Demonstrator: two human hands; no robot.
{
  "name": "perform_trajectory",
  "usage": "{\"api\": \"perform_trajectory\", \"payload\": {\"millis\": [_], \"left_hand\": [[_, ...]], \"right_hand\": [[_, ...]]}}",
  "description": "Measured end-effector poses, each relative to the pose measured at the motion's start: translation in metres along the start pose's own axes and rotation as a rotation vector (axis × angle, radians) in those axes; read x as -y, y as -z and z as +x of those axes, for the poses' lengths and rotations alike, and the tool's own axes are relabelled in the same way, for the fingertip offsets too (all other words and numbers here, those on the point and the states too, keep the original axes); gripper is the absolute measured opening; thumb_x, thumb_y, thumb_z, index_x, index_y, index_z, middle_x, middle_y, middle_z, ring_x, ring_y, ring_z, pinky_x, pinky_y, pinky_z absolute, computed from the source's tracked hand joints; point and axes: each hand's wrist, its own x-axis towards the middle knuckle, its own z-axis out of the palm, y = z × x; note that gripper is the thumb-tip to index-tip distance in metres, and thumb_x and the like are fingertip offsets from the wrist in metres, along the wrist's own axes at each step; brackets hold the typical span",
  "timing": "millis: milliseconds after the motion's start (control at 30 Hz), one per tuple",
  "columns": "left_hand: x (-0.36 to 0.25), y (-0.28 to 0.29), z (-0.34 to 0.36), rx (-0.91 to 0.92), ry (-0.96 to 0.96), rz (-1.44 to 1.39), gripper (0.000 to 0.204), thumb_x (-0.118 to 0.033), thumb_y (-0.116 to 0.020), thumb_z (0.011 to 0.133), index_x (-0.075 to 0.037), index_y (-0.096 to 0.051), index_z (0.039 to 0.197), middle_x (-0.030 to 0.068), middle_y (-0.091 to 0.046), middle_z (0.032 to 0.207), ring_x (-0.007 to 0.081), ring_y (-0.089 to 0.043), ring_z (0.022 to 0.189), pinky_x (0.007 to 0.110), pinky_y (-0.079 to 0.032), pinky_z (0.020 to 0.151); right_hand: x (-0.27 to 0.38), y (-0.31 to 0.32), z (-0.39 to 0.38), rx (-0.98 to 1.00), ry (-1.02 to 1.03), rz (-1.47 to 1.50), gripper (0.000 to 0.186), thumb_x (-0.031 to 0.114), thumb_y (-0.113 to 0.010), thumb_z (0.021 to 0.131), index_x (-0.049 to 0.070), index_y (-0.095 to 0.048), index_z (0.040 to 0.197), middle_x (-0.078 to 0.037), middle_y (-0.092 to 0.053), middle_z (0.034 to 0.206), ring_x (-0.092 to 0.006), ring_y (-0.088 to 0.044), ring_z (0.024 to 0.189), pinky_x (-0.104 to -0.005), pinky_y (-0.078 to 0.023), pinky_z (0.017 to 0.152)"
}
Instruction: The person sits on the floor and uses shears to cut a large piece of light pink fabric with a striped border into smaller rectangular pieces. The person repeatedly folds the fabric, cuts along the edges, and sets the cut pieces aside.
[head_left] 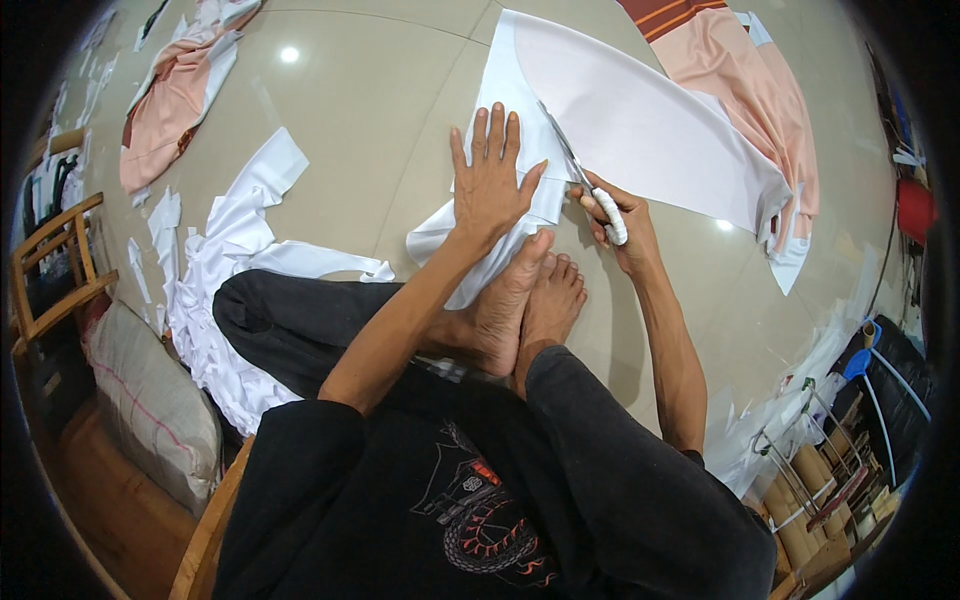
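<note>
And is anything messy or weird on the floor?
Yes: a crumpled heap of white cloth lies by the left knee, with loose scraps scattered nearby. It looks untidy compared with the flatter cloth under the left hand.

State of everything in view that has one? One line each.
Left hand: flat on bluish-white cloth, fingers spread
Right hand: closed on scissors
Scissors: held, blades at the cloth; how far open, unclear
Bluish-white cloth: flat near the hand, rumpled by the feet
Large pale panel: mostly flat, gathered at right
Right peach cloth: creased, loosely bunched
Upper-left peach cloth: bunched
White fabric heap: crumpled
</note>
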Motion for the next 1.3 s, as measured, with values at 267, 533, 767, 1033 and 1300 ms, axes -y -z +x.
{"api": "perform_trajectory", "payload": {"millis": [267,533,767,1033,1300], "left_hand": [[0.0,-0.001,0.0,0.015,0.004,0.027,0.081,-0.056,-0.051,0.106,-0.005,-0.031,0.166,0.0148,-0.021,0.176,0.0332,-0.012,0.164,0.065,-0.007,0.129],[0.002,-0.001,-0.001,0.021,0.011,0.017,0.082,-0.056,-0.051,0.106,-0.004,-0.031,0.166,0.0148,-0.021,0.176,0.0334,-0.012,0.164,0.065,-0.007,0.129],[-0.002,0.002,0.0,0.013,0.002,0.012,0.081,-0.055,-0.051,0.106,-0.004,-0.03,0.166,0.0152,-0.022,0.176,0.034,-0.013,0.164,0.065,-0.007,0.129],[-0.001,0.002,0.001,0.025,0.006,0.01,0.082,-0.055,-0.051,0.106,-0.003,-0.03,0.166,0.0165,-0.021,0.176,0.0348,-0.014,0.164,0.065,-0.007,0.129],[-0.001,0.007,0.0,0.029,0.0,-0.009,0.083,-0.049,-0.057,0.102,-0.003,-0.03,0.166,0.0168,-0.021,0.176,0.0347,-0.013,0.164,0.067,-0.007,0.129]], "right_hand": [[-0.004,-0.003,0.008,-0.01,0.013,0.001,0.056,0.011,-0.086,0.089,0.002,-0.067,0.141,-0.008,-0.08,0.104,-0.0025,-0.055,0.056,-0.0186,-0.044,0.045],[0.008,-0.009,0.01,0.001,0.009,-0.069,0.052,0.01,-0.081,0.093,0.001,-0.066,0.142,-0.007,-0.078,0.105,-0.0036,-0.053,0.056,-0.0184,-0.042,0.046],[0.012,-0.021,0.023,-0.038,0.006,-0.094,0.051,0.009,-0.079,0.095,0.002,-0.065,0.144,-0.008,-0.078,0.108,-0.0036,-0.053,0.056,-0.0186,-0.041,0.046],[0.006,-0.029,0.022,-0.067,0.02,-0.047,0.056,0.014,-0.087,0.088,0.001,-0.068,0.14,-0.005,-0.077,0.098,-0.0042,-0.055,0.057,-0.0191,-0.042,0.045],[0.016,-0.049,0.033,-0.069,0.06,0.002,0.052,0.011,-0.082,0.093,0.0,-0.066,0.141,-0.009,-0.079,0.104,-0.0063,-0.056,0.055,-0.0203,-0.04,0.044]]}}
